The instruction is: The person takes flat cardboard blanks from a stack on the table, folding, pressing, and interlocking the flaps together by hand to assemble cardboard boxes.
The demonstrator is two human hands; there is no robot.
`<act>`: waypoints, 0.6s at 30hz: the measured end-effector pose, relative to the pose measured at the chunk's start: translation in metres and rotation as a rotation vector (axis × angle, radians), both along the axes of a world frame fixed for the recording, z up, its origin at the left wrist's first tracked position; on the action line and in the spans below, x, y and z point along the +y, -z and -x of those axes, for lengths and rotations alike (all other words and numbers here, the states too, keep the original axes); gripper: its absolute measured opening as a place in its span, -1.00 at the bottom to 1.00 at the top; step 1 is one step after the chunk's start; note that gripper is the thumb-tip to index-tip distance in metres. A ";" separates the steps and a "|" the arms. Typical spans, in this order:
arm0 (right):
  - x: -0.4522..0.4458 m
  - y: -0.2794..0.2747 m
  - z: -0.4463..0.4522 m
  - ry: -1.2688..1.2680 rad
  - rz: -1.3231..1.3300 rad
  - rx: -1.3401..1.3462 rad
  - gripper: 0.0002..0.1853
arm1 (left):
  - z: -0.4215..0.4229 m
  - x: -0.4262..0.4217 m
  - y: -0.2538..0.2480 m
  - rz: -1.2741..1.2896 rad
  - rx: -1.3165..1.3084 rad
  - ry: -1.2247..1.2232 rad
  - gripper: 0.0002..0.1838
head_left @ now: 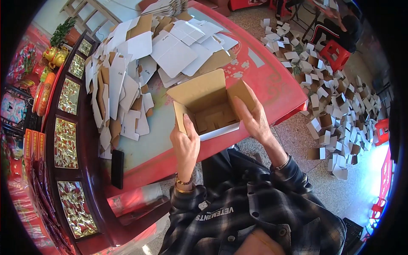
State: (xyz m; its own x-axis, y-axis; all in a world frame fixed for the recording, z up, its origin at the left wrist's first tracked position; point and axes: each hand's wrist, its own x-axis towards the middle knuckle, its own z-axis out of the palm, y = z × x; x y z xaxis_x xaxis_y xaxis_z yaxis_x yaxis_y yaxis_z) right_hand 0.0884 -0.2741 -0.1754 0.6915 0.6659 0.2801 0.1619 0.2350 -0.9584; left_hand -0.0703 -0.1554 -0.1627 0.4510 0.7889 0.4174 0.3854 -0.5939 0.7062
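Between my two hands is a cardboard box (210, 100), white outside and brown inside, its top open and its flaps standing up. My left hand (185, 142) grips the box's left side, thumb over the side flap. On the opposite side my right hand (254, 117) holds the right flap and wall, thumb on the inside. The box is over the near edge of the red table (148, 170). Just beyond it lies a heap of flat, unfolded white cartons (174, 49), some showing brown undersides.
Many folded white boxes (335, 114) cover the floor at the right. A black phone (117, 169) lies at the table's left edge, beside a dark wooden cabinet with gold panels (66, 142). Another person (340, 32) sits near a red stool (335, 54) at the upper right.
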 end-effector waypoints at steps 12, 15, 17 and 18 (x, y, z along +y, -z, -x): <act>0.001 0.006 0.005 -0.061 -0.059 0.366 -0.48 | 0.003 -0.004 0.006 1.050 -0.658 -0.122 -0.72; 0.002 0.005 0.006 -0.084 -0.068 0.418 -0.50 | 0.004 -0.003 0.011 1.012 -0.656 -0.098 -0.62; 0.003 0.007 0.007 -0.072 -0.105 0.448 -0.50 | -0.002 -0.005 0.011 0.948 -0.625 -0.148 -0.60; 0.004 0.006 0.009 -0.060 -0.134 0.473 -0.49 | -0.002 -0.002 0.018 0.803 -0.561 -0.124 -0.61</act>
State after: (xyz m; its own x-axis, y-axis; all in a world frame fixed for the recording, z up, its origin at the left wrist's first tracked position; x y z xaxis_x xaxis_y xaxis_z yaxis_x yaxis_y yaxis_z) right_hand 0.0794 -0.2697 -0.1816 0.7253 0.6878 0.0307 -0.3007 0.3566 -0.8845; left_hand -0.0679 -0.1575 -0.1811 0.2469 0.9596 -0.1349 -0.1017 0.1641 0.9812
